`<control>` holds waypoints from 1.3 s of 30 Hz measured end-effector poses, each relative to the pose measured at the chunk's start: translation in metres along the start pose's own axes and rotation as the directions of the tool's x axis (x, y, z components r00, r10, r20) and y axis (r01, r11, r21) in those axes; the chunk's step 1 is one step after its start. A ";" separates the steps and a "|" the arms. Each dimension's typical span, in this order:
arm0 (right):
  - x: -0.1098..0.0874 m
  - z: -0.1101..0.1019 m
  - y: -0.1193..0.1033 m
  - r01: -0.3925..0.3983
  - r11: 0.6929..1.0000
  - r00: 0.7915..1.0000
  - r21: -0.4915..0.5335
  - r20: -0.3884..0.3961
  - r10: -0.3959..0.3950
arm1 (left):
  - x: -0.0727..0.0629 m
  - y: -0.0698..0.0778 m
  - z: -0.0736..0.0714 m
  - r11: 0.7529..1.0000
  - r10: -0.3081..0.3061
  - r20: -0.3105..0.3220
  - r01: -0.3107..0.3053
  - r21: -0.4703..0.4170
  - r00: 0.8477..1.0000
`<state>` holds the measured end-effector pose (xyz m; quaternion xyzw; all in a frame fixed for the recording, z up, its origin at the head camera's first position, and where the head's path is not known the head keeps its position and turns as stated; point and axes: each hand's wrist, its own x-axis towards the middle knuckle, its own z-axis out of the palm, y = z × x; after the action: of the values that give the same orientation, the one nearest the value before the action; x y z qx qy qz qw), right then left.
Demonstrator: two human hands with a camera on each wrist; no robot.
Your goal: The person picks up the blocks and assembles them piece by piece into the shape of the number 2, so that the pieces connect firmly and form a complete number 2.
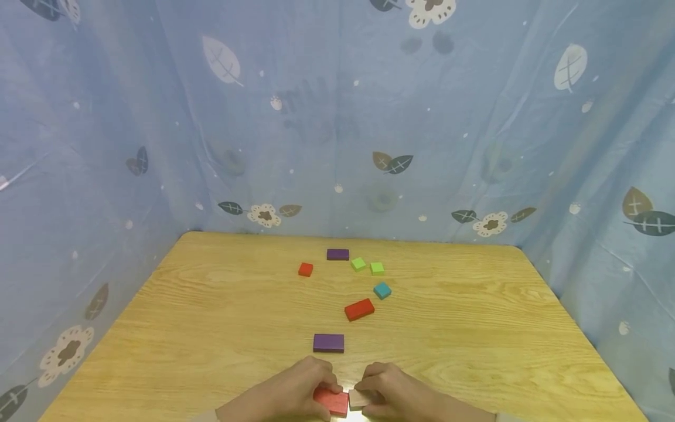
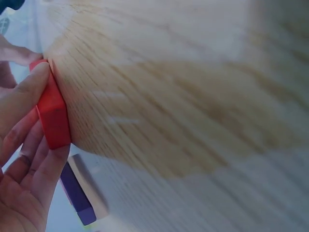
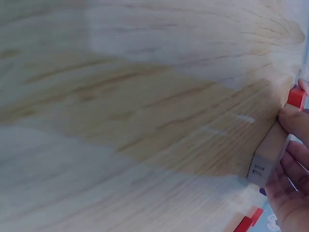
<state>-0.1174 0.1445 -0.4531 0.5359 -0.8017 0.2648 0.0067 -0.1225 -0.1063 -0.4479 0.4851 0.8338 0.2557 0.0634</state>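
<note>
At the near edge of the table, my left hand (image 1: 302, 388) grips a red rectangular block (image 1: 336, 402) between thumb and fingers. My right hand (image 1: 396, 391) pinches a plain wooden block (image 1: 355, 400), its near end almost against the red one. Whether the two blocks touch is hard to tell. In the left wrist view the red block (image 2: 54, 116) lies between thumb and fingertips on the wood surface. Dark marks show on the end of the plain block (image 3: 263, 166) in the right wrist view. A purple block (image 1: 329, 343) lies just beyond my hands.
Farther out lie a red block (image 1: 360, 309), a teal block (image 1: 382, 291), two green blocks (image 1: 358, 264), a small red block (image 1: 306, 269) and another purple block (image 1: 338, 254). A blue patterned curtain (image 1: 337, 117) surrounds the wooden table (image 1: 211, 305) at the back and sides.
</note>
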 end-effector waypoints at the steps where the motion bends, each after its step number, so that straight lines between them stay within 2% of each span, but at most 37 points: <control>1: 0.001 0.001 0.000 0.004 1.000 1.000 0.007 0.002 -0.004 | 0.000 0.000 0.001 1.000 0.004 -0.003 -0.004 -0.004 1.000; 8: 0.005 0.003 0.001 -0.008 1.000 1.000 -0.018 0.002 0.008 | 0.001 0.000 0.002 1.000 0.015 -0.012 -0.015 -0.006 1.000; 13: 0.009 0.005 0.001 0.015 1.000 1.000 -0.026 -0.021 -0.015 | 0.001 0.000 -0.001 1.000 0.012 -0.013 -0.012 0.005 1.000; 17: 0.011 0.007 0.002 0.022 0.999 1.000 0.035 -0.023 -0.021 | 0.001 -0.001 0.000 0.999 -0.004 -0.003 0.004 -0.035 1.000; 23: 0.014 0.013 0.001 -0.015 0.992 1.000 0.127 -0.006 0.016 | 0.002 -0.002 0.002 0.998 -0.006 0.025 0.008 -0.068 1.000; 30: 0.015 0.015 -0.001 -0.072 0.990 0.997 0.119 -0.024 0.075 | 0.005 -0.001 0.001 0.999 0.025 -0.013 -0.026 -0.024 1.000; 39: 0.017 0.019 -0.004 -0.078 0.992 0.995 0.101 -0.058 0.084 | 0.005 -0.002 0.003 0.999 -0.004 0.009 0.005 -0.054 1.000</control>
<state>-0.1164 0.1205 -0.4626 0.4940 -0.8080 0.3209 -0.0056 -0.1253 -0.1021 -0.4503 0.4825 0.8274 0.2759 0.0806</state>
